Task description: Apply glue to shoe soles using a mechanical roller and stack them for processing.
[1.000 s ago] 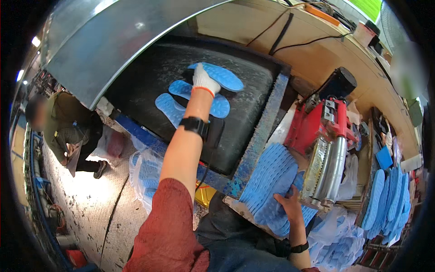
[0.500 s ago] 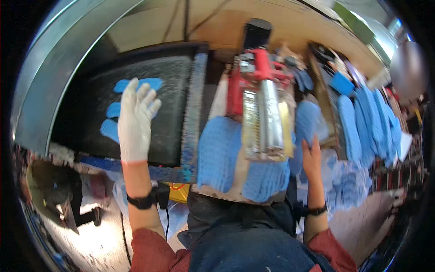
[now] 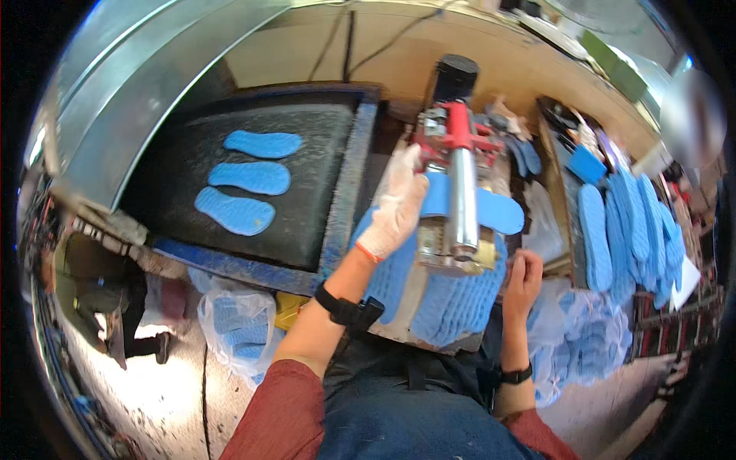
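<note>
My left hand (image 3: 396,205), in a white glove, is closed around the left end of a blue insole (image 3: 498,211). The insole lies crosswise at the red machine (image 3: 458,126), beneath its metal cylinder (image 3: 463,207). Bare and with curled fingers, my right hand (image 3: 523,277) is just below the insole's right end; nothing shows in it. Stacks of blue insoles (image 3: 452,310) lie in front of the machine, close to both hands. Three blue insoles, the middle one (image 3: 251,178) among them, lie flat on the black belt (image 3: 307,215) at the left.
A blue metal frame (image 3: 230,263) edges the belt. More insoles (image 3: 632,218) hang over a ledge at the right. Clear bags of insoles stand low on both sides, one at left (image 3: 239,326), one at right (image 3: 579,337). A person (image 3: 115,299) is at lower left.
My left hand has moved right from over the belt to the machine. The insole by my right hand now lies across under the cylinder, and that hand has dropped slightly and curled.
</note>
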A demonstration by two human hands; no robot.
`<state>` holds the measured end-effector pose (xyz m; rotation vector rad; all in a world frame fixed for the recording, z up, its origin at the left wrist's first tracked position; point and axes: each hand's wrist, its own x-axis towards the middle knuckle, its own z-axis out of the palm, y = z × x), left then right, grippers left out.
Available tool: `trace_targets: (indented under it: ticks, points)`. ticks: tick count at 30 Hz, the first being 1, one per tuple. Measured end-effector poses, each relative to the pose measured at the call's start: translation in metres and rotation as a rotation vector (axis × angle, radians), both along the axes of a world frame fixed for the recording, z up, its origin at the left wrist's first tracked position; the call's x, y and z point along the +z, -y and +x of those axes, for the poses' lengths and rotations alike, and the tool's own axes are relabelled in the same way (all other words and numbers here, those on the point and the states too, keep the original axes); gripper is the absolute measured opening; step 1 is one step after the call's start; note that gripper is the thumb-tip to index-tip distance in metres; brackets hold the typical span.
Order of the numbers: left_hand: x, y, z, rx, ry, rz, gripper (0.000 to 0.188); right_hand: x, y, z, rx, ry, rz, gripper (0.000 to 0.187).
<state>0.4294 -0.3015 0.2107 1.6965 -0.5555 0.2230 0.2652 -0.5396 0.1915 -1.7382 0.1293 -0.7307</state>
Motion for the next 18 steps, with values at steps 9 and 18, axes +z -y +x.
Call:
trace_targets:
  ticks: [9, 18]
  points:
    - [-0.024, -0.026, -0.103, -0.202, -0.617, -0.529, 0.063, -0.054, -0.055, -0.001, 0.126, -0.378, -0.950, 0.040]
    - [0.064, -0.093, -0.084, -0.014, -0.907, -0.947, 0.047, -0.080, -0.046, 0.018, -0.060, -0.138, -1.163, 0.041]
